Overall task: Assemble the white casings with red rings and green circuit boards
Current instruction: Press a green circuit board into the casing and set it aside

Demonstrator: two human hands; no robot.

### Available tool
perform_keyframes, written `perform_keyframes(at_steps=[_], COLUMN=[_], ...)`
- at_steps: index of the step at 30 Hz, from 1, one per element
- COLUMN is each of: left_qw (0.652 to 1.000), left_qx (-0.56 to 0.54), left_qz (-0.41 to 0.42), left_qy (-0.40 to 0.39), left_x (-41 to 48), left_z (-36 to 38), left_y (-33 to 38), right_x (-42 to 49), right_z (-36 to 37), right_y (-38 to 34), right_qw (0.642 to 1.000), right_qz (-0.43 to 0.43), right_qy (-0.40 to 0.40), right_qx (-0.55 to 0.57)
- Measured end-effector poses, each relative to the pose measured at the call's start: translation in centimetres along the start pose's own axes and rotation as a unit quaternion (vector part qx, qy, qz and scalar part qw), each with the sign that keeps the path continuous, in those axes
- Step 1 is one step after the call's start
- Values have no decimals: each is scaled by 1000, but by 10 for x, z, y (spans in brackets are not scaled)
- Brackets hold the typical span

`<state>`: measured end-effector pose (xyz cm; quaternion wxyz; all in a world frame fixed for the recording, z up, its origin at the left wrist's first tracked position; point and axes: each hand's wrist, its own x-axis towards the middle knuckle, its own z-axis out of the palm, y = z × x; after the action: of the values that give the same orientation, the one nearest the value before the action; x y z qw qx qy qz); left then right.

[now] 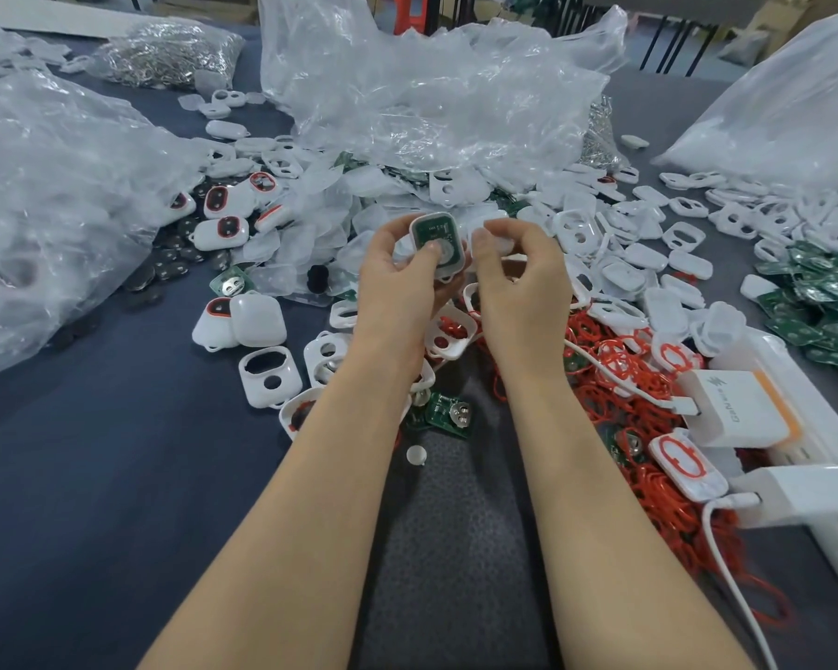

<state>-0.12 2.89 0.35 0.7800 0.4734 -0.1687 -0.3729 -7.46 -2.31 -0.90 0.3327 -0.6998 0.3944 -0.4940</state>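
A dark blue-grey table (93,452) carries everything here. Three big crumpled clear plastic bags sit on it: one at the left (44,210), one in the middle at the back (407,104), one at the far right (794,104). A smaller bag of shiny metal parts (165,53) lies at the back left. Loose white casings (600,224) spill across the middle, with a tangle of red rings (649,389) nearer the front and a heap of green circuit boards (823,302) at the right edge. Dark round discs (175,258) lie by the left bag. A white power strip (818,476) with a charger (740,408) plugged in sits at the front right.
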Motion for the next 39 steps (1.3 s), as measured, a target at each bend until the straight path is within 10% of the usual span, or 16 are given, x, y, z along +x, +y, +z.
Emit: perform_keyframes(at_steps=[39], left_qw=[998], left_qx=[7], left_qz=[-32], left_qy=[-52], left_x=[1], left_z=[-1], left_y=[-2], right_x=[5], right_z=[-3], right_y=[-4], right_qw=[997], right_qz=[65], right_qy=[-40], right_qx=[17])
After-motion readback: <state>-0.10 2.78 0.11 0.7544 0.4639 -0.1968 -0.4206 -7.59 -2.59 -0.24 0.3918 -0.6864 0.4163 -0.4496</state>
